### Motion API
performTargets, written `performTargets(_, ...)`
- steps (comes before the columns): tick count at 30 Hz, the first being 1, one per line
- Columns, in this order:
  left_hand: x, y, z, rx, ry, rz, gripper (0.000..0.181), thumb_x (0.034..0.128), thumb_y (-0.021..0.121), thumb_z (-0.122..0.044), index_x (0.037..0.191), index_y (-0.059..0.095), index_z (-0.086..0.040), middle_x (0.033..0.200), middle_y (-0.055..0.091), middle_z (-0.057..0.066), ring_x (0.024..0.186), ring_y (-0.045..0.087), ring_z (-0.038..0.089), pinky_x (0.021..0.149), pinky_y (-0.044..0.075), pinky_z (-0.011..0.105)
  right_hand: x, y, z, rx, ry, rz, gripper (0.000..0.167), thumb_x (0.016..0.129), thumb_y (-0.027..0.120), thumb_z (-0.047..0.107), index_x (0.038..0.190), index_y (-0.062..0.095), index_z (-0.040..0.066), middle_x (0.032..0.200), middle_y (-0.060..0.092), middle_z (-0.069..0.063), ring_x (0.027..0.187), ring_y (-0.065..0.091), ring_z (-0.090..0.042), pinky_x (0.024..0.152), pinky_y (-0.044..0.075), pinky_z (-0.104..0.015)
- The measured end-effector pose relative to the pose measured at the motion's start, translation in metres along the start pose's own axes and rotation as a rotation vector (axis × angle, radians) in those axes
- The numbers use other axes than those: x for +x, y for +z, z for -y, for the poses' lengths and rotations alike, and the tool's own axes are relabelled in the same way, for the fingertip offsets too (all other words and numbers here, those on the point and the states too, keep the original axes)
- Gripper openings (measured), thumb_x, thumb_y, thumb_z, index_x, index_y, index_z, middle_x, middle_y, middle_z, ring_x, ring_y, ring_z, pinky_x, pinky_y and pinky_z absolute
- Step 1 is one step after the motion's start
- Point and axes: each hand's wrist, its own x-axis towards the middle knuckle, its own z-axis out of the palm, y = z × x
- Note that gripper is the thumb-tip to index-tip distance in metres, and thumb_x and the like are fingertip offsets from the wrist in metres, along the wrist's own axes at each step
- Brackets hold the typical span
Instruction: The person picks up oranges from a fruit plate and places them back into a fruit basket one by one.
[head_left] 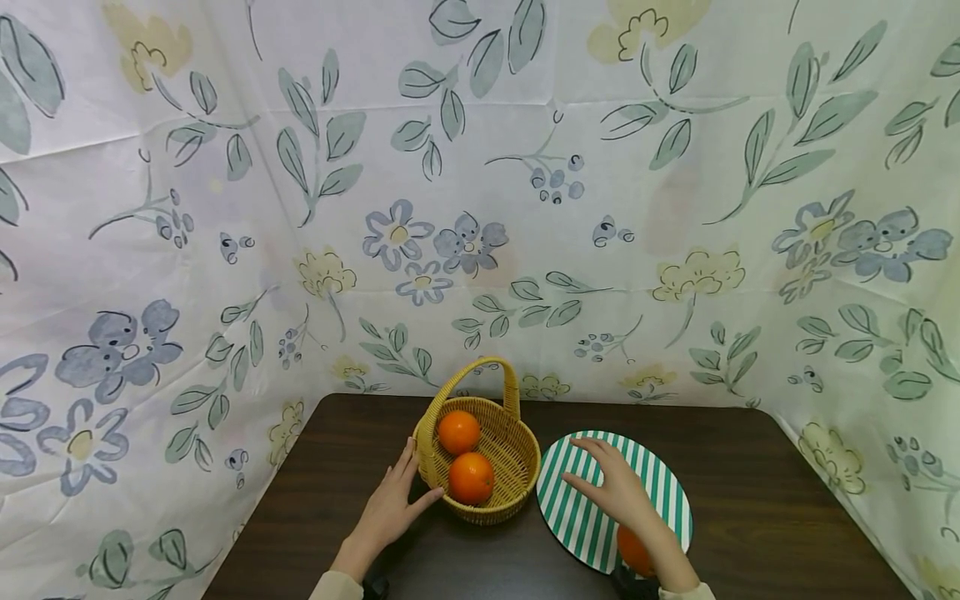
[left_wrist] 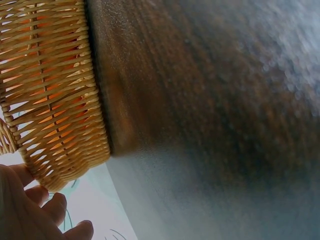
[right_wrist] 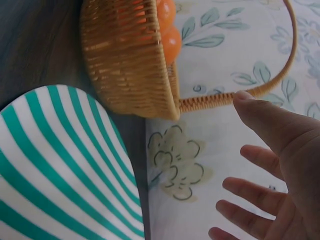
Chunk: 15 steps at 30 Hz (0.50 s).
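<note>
The left hand [head_left: 387, 504] is resting at the near left side of the basket [head_left: 517, 467]. Its fingers are lying almost straight, with the thumb spread away, and their tips are touching the wicker wall; they are not gripping it. The basket is standing just to the right of these fingers, with its handle [head_left: 512, 392] rising beyond them. Inside, to the right of the left fingertips, one orange [head_left: 459, 429] is sitting farther from the person and a second orange [head_left: 471, 479] is sitting nearer.

The right hand [head_left: 618, 492] is hovering over the striped disc [head_left: 667, 483]. Its fingers are bending a little, the thumb is standing well apart from them, and they are holding nothing. The basket is standing to the left of these fingers, apart from them. A third orange [head_left: 632, 548] is lying on the disc, behind the right fingers and partly hidden by the forearm.

Below both hands the dark table [head_left: 765, 500] is spreading, and beyond all the fingertips a flowered cloth [head_left: 525, 225] is hanging.
</note>
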Motion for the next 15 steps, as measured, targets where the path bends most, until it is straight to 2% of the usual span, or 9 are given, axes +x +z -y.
performTargets(4, 0.000, 0.000, 0.000, 0.001, 0.003, -0.005, 0.089, 0.0820, 0.048, -0.068, 0.150, 0.017, -0.020, 0.156, 0.005, 0.001, 0.135, 0.031, 0.032, 0.111, 0.019, 0.053, -0.003, -0.003, -0.006, -0.006, 0.010, -0.008, 0.055, 0.080, 0.072, 0.036, 0.129, 0.055, 0.018, 0.129, 0.052, -0.013, 0.117, 0.049, -0.037, 0.088, 0.045, -0.056)
performTargets(15, 0.000, 0.000, -0.001, -0.005, -0.009, 0.007, 0.088, 0.0825, 0.049, -0.066, 0.150, 0.016, -0.020, 0.156, 0.002, -0.002, 0.135, 0.031, 0.032, 0.112, 0.019, 0.053, -0.010, -0.011, -0.019, -0.012, 0.027, -0.013, 0.059, 0.080, 0.068, 0.045, 0.129, 0.055, 0.016, 0.128, 0.054, -0.013, 0.114, 0.051, -0.037, 0.087, 0.046, -0.056)
